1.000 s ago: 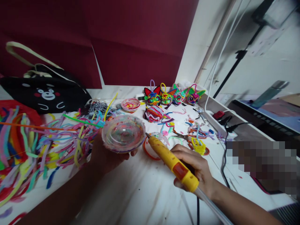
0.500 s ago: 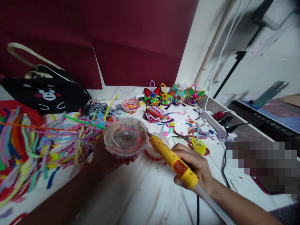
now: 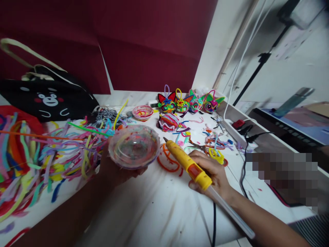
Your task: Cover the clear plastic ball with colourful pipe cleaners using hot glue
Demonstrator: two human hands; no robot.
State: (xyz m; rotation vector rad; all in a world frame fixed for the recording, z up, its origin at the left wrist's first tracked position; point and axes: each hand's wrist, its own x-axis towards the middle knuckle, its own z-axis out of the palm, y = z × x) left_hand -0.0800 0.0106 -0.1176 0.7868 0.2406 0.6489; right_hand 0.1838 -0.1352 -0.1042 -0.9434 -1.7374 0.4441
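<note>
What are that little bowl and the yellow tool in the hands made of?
The bowl in the left hand looks like clear, glossy plastic, since light glints off it, with coloured fuzzy strands wound around it. The yellow tool in the right hand seems smooth matt plastic with a metal-looking tip.

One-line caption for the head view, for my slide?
Left hand holds a clear bowl; right hand holds a yellow glue pen beside it, over a table strewn with pipe cleaners.
</note>
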